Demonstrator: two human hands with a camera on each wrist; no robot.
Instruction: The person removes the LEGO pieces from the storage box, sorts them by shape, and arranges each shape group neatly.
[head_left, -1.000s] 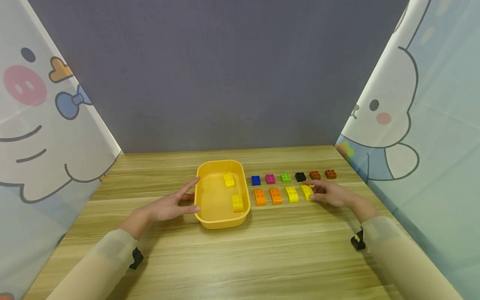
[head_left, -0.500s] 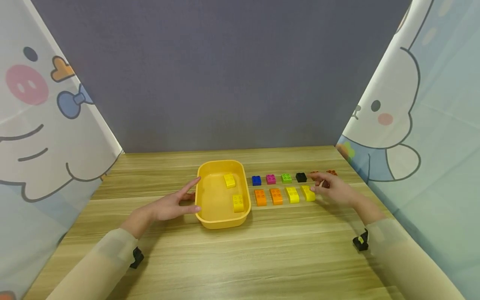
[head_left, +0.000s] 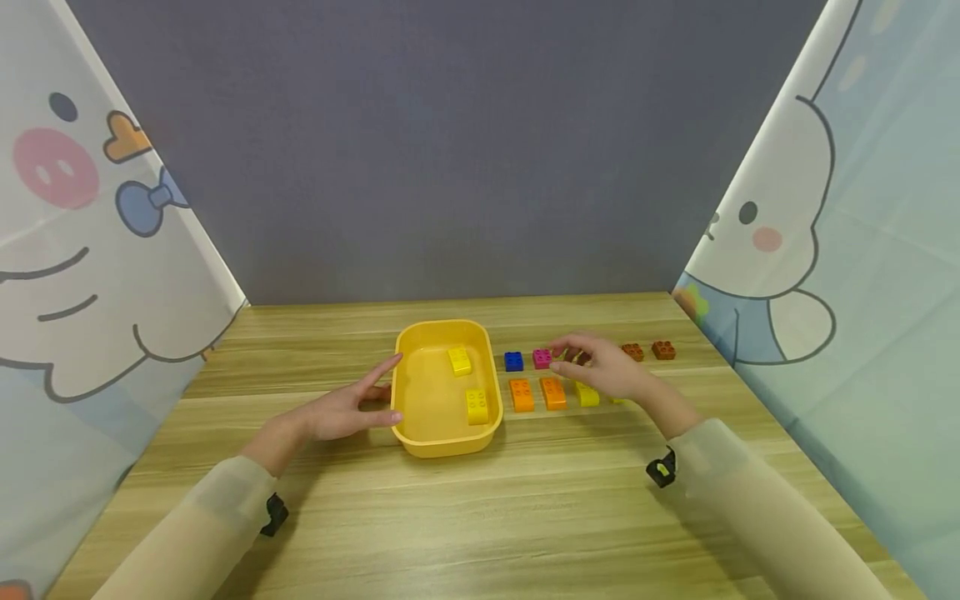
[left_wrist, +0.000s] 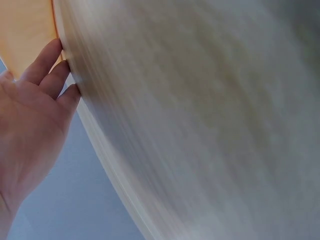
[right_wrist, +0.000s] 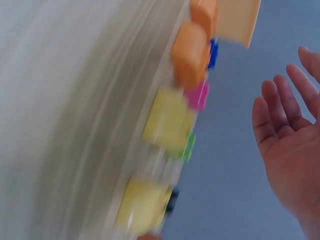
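Note:
My left hand rests against the left rim of a yellow tray, fingers and thumb extended. Inside the tray lie two yellow toy bricks, one farther back and a nearer brick. My right hand hovers over the brick rows with relaxed fingers, nothing in its grasp. By its fingertips is a magenta brick; a blue brick sits left of that. Two orange bricks and two yellow bricks form the front row. The hand largely covers the green brick and black brick in the head view.
Two brown bricks end the back row at the right. A dark grey panel stands behind the wooden table. Printed cloths hang along both sides.
My right hand has left the far-right yellow brick and travelled left, over the green and black bricks. My left hand and the tray have stayed in place.

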